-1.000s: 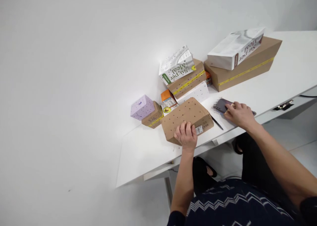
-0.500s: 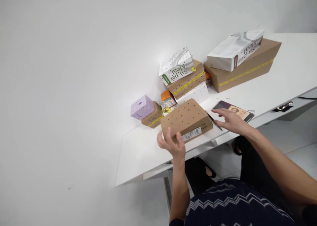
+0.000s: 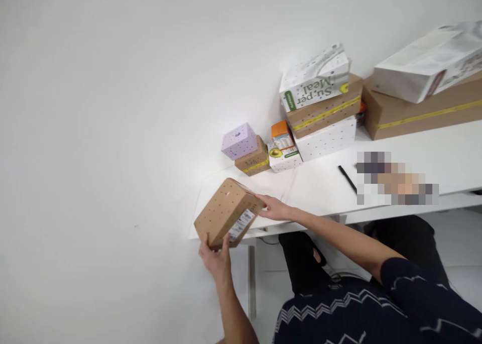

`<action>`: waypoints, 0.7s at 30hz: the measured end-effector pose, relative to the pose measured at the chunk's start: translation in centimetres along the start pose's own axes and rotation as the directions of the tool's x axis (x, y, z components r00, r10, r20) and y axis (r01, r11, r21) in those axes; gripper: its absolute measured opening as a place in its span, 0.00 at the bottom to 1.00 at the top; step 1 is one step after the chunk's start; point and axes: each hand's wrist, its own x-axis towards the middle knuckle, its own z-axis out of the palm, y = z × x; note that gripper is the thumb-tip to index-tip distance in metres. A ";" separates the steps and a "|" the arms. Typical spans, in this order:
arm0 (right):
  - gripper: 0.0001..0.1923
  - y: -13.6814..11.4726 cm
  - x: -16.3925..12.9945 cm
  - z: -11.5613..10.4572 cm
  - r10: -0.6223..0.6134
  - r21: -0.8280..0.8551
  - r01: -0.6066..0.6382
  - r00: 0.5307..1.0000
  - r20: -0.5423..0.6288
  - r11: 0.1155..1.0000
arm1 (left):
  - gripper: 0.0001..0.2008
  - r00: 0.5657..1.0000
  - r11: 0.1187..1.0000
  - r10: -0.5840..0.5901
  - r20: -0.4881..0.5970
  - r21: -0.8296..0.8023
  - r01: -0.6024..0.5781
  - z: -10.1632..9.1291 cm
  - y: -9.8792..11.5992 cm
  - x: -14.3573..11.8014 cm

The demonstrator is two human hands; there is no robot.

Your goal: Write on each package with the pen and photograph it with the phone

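A brown cardboard box [image 3: 222, 208] with small dark dots and a white printed label is held tilted over the left end of the table. My left hand [image 3: 216, 256] grips its near lower corner, thumb on the label side. At the box's right end, my right hand [image 3: 275, 207] holds on with its fingers against the side; some fingertips are hidden. A black pen [image 3: 347, 178] lies on the table to the right of the hands.
Along the wall stand a lilac box [image 3: 239, 140] on a small brown box [image 3: 253, 158], an orange carton [image 3: 281, 134], a white Su-per Meal box [image 3: 314, 83] on stacked boxes, and a larger white box [image 3: 422, 68]. A pixelated patch covers something beside the pen on the white table [image 3: 320, 183].
Both hands have closed on the brown cardboard box and carried it left, tilting it. The pen, formerly partly hidden by box and hand, shows more fully. The camera view has shifted.
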 end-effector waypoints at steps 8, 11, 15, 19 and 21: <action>0.22 3.5 -6.2 -1.3 0.075 -0.219 -0.089 0.994 -0.075 0.972 | 0.36 0.968 0.938 -0.245 -0.057 0.238 0.251 4.6 -1.1 11.3; 0.20 4.2 -9.1 -3.6 0.143 -0.277 -0.193 0.971 -0.192 0.941 | 0.35 0.957 0.926 -0.287 -0.042 0.244 0.289 6.8 -0.5 15.5; 0.18 4.3 -11.3 -4.9 0.143 -0.355 -0.243 0.947 -0.287 0.903 | 0.31 0.937 0.908 -0.345 -0.052 0.236 0.347 8.9 0.2 19.8; 0.17 4.8 -11.9 -5.2 0.142 -0.357 -0.273 0.925 -0.352 0.893 | 0.28 0.928 0.906 -0.369 -0.060 0.201 0.373 9.8 1.0 22.4; 0.17 5.2 -11.9 -5.3 0.140 -0.325 -0.272 0.916 -0.377 0.906 | 0.28 0.950 0.933 -0.309 -0.049 0.177 0.313 9.7 1.6 23.4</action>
